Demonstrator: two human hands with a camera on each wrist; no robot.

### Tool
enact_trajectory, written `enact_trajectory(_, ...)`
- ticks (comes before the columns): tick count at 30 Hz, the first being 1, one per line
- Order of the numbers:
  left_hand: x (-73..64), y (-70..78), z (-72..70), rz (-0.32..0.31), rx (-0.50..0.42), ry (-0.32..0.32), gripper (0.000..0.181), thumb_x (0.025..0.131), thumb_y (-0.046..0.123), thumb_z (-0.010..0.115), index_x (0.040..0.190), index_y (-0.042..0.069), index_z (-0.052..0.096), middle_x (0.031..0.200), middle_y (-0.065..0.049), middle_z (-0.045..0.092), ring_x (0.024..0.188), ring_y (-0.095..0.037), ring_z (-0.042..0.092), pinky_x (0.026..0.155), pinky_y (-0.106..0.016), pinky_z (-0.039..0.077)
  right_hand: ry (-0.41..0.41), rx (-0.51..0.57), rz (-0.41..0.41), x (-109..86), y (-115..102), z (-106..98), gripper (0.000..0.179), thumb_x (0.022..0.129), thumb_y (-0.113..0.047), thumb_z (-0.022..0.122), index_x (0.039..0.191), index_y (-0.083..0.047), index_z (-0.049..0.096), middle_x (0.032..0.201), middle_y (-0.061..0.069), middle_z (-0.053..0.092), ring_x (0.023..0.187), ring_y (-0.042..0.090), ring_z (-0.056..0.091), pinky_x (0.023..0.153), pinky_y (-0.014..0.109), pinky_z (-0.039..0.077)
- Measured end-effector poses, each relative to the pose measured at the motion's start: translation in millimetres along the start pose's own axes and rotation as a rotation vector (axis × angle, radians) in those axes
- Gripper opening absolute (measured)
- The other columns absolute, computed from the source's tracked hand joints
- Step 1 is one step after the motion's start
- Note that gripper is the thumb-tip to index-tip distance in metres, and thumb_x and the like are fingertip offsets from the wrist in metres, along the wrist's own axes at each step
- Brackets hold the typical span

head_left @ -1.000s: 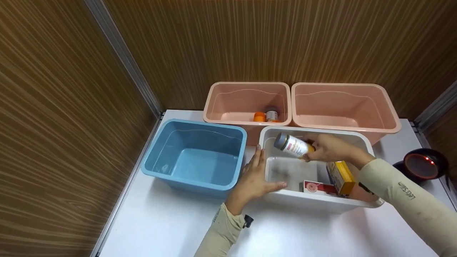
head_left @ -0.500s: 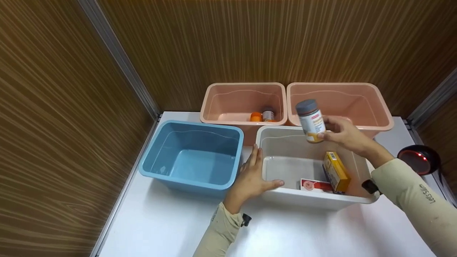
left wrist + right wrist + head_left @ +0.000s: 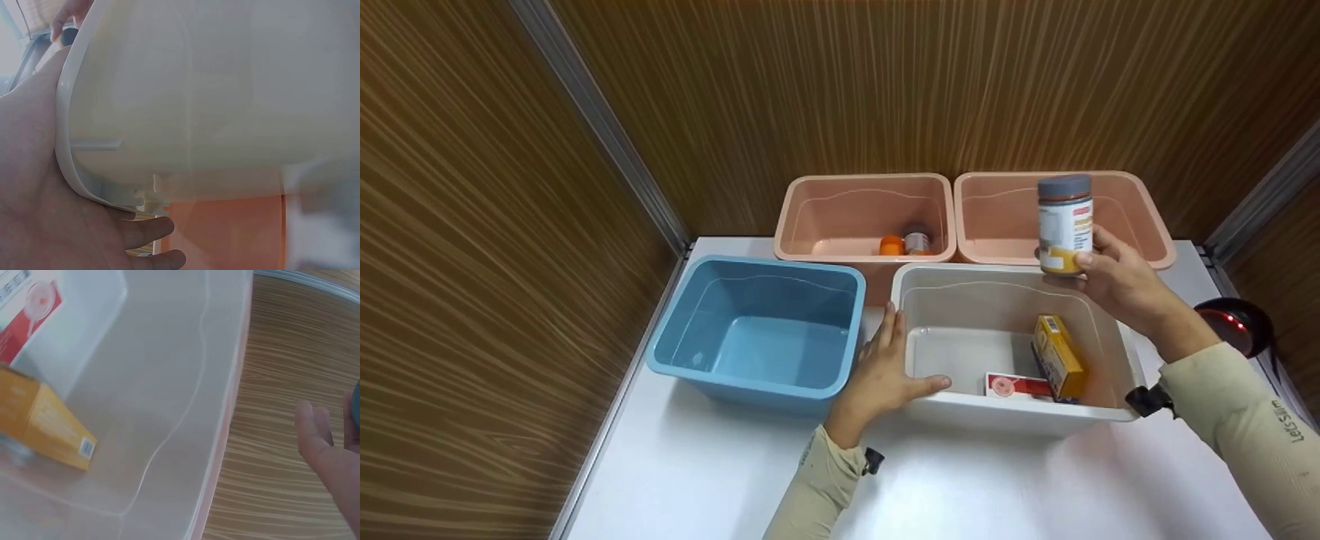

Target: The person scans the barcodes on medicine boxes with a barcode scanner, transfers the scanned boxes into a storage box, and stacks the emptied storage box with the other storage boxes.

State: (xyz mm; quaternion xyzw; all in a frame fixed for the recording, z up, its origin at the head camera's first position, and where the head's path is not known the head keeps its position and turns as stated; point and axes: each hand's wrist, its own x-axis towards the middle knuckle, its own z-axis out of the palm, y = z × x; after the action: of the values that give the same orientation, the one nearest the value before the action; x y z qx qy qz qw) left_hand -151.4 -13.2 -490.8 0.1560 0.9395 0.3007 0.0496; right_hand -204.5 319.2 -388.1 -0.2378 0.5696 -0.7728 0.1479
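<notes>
My right hand (image 3: 1132,281) grips a supplement bottle (image 3: 1066,225) with a grey cap, white label and yellow base. The bottle is upright, raised over the back edge of the white bin (image 3: 997,409), and overlaps the right pink bin (image 3: 986,225) in the head view. Part of that hand (image 3: 332,450) shows at the right edge of the right wrist view. Spread out, my left hand (image 3: 877,375) rests on the white bin's front left corner, fingers along the side and thumb over the front rim. Inside this bin a yellow box (image 3: 1059,360) leans beside a red-and-white box (image 3: 1009,385).
Left of the white bin stands a blue bin (image 3: 757,384). The left pink bin (image 3: 866,256) at the back holds an orange-capped bottle (image 3: 892,245) and a grey-capped one (image 3: 916,241). A black device (image 3: 1234,326) with red lights sits at the right. Wood-grain walls enclose the table.
My right hand has lifted the supplement bottle out of the white bin, up and to the right, turning it from tilted to upright. The left hand has stayed on the bin's corner.
</notes>
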Motion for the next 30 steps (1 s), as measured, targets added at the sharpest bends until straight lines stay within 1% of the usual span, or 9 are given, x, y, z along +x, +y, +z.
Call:
enact_trajectory(2,0.1,-0.3,-0.3,0.001,0.003,-0.003,0.128,0.062,0.087,0.051,0.153,0.011,0.002,0.158,0.000,-0.010,0.141,-0.027,0.012,0.109,-0.050,0.014,-0.042,0.090,-0.015,-1.2,-2,-1,0.047,0.100,-0.003,0.031,0.146,-0.003,0.024,0.137,0.026,0.035,0.123,0.033,0.045,0.103,0.052,0.028)
enact_trajectory(7,0.2,-1.1,-0.5,0.006,0.001,-0.002,0.126,0.063,0.086,0.053,0.153,0.011,0.003,0.158,0.000,-0.010,0.141,-0.027,0.013,0.109,-0.050,0.015,-0.130,0.247,-0.049,-3.8,-3,-3,0.051,0.096,-0.003,0.033,0.146,-0.002,0.019,0.135,0.026,0.039,0.125,0.040,0.041,0.103,0.059,0.017)
enact_trajectory(10,0.1,-1.2,-0.6,0.005,-0.008,0.002,0.126,0.063,0.085,0.054,0.153,0.012,0.003,0.158,-0.001,-0.009,0.141,-0.028,0.014,0.109,-0.050,0.016,-0.120,0.222,-0.079,-3.9,-3,-2,0.048,0.095,-0.002,0.031,0.142,-0.001,0.022,0.129,0.031,0.044,0.123,0.044,0.041,0.104,0.057,0.024)
enact_trajectory(12,0.0,-1.0,-1.0,0.005,-0.017,0.001,0.126,0.063,0.084,0.055,0.153,0.012,0.003,0.158,-0.001,-0.009,0.141,-0.028,0.014,0.109,-0.050,0.015,-0.058,0.134,-0.092,-4.6,-2,-1,0.044,0.095,0.000,0.031,0.139,-0.001,0.026,0.124,0.033,0.046,0.120,0.044,0.043,0.101,0.052,0.032)
enact_trajectory(15,-0.3,-0.7,-1.3,0.006,-0.022,-0.007,0.126,0.063,0.084,0.055,0.153,0.013,0.002,0.158,-0.001,-0.009,0.141,-0.028,0.013,0.108,-0.051,0.015,0.094,-0.069,-0.087,-7.2,-2,3,0.044,0.095,0.002,0.039,0.137,-0.005,0.032,0.121,0.029,0.050,0.117,0.039,0.047,0.096,0.039,0.042)
enact_trajectory(19,-0.7,-0.3,-1.7,0.007,-0.016,-0.010,0.126,0.063,0.085,0.054,0.153,0.012,0.003,0.158,-0.001,-0.010,0.141,-0.028,0.013,0.108,-0.051,0.015,0.295,-0.465,-0.051,-11.7,-3,6,0.054,0.089,0.003,0.058,0.137,-0.011,0.036,0.120,0.012,0.052,0.108,0.024,0.052,0.088,0.021,0.043)
enact_trajectory(22,-0.6,-0.2,-1.5,0.007,-0.015,-0.006,0.127,0.063,0.085,0.053,0.153,0.011,0.004,0.158,-0.001,-0.009,0.141,-0.028,0.013,0.109,-0.051,0.015,0.365,-0.699,-0.011,-14.7,-7,12,0.063,0.084,-0.001,0.067,0.138,-0.009,0.037,0.118,0.006,0.050,0.101,0.015,0.052,0.081,0.014,0.043)
enact_trajectory(27,-0.1,-0.7,-0.7,0.001,-0.007,-0.009,0.126,0.063,0.084,0.055,0.153,0.012,0.003,0.157,0.000,-0.011,0.141,-0.027,0.012,0.109,-0.050,0.015,0.352,-0.770,-0.001,-18.3,-17,29,0.087,0.082,0.001,0.071,0.151,-0.017,0.021,0.129,0.014,0.043,0.103,0.013,0.052,0.081,0.014,0.044)
enact_trajectory(30,0.0,-1.1,-0.1,0.006,-0.010,-0.010,0.124,0.065,0.081,0.058,0.153,0.012,0.003,0.157,0.000,-0.011,0.141,-0.028,0.012,0.109,-0.051,0.015,0.348,-0.799,0.003,-19.9,-20,34,0.103,0.080,0.001,0.073,0.153,-0.028,0.006,0.145,0.016,0.031,0.112,0.025,0.050,0.084,0.017,0.045)
